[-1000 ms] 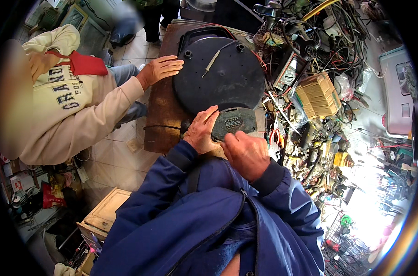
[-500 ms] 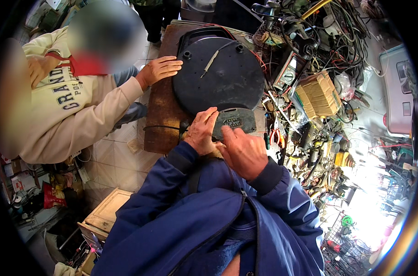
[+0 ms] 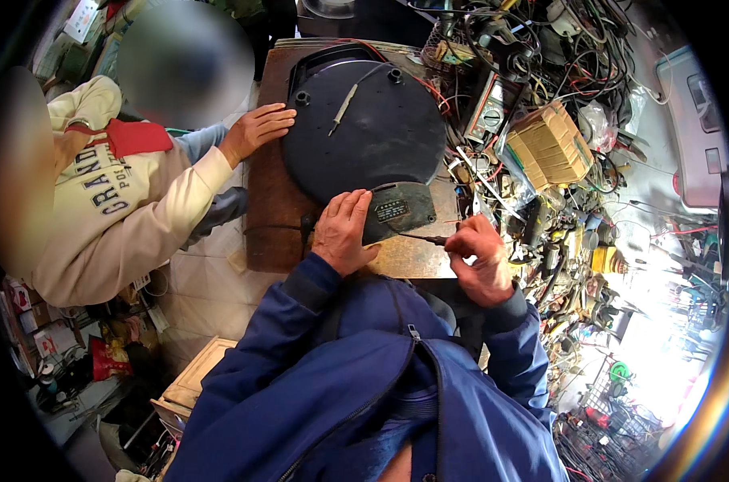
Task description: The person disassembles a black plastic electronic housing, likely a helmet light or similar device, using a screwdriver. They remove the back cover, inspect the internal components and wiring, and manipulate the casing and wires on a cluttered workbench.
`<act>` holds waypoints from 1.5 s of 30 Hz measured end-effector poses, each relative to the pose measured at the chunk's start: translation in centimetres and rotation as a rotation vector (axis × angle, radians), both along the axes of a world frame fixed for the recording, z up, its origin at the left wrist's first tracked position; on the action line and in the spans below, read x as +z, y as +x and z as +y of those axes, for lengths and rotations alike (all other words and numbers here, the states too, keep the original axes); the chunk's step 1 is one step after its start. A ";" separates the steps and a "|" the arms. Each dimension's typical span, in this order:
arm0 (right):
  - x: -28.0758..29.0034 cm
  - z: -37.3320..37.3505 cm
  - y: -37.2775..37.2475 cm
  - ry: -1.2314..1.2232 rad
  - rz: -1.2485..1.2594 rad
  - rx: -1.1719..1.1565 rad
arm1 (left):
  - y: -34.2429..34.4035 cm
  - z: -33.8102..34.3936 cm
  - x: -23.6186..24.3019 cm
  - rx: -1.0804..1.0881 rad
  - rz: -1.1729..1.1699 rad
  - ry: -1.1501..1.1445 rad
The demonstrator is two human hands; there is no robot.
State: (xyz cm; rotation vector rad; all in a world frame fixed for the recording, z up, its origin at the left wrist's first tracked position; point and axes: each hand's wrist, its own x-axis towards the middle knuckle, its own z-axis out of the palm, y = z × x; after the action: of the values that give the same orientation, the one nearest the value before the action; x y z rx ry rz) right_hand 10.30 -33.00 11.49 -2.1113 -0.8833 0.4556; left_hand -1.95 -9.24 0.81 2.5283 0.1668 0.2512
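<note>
A round black appliance (image 3: 364, 132) lies flat on the wooden table (image 3: 266, 173), its small feet facing up. At its near edge is a dark panel (image 3: 417, 199) with a printed label. My left hand (image 3: 343, 233) lies along the panel's left side, fingers stretched out and thumb apart. In my right hand (image 3: 482, 259), closed at the table's near right corner, is a thin dark screwdriver (image 3: 429, 238), its shaft pointing left toward the panel's near edge. Its tip is too small to make out. A pen-shaped tool (image 3: 345, 108) with a dark cord rests on the appliance.
At the left, another person's hand (image 3: 257, 132) touches the appliance's rim. Tools, wires and parts are heaped to the right, with a meter (image 3: 487, 112) and a cardboard box (image 3: 547, 145). A dark cord (image 3: 276, 228) runs off the table's left side.
My right hand has moved right, away from my left hand and the panel, and the screwdriver now shows. The panel looks slightly turned. My left hand now lies flatter beside it.
</note>
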 end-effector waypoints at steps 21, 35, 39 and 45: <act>-20.8 -9.5 -1.3 0.348 0.400 -0.863 | 3.9 -2.4 3.5 -0.060 0.248 0.170; -17.6 -5.3 0.9 0.040 -0.120 -0.519 | 3.5 -4.2 3.9 0.032 0.271 0.141; -14.0 -2.2 1.8 0.234 0.146 -0.459 | 2.7 -4.9 3.8 0.055 0.253 0.093; -10.9 -2.8 -0.2 0.236 0.348 -0.381 | -0.3 -4.6 4.8 0.019 0.069 0.019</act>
State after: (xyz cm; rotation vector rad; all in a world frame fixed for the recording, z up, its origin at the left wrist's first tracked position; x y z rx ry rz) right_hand 10.12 -35.77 0.58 -1.8504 -0.3079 0.4719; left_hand -2.29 -13.84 5.63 2.5568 0.2172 0.1739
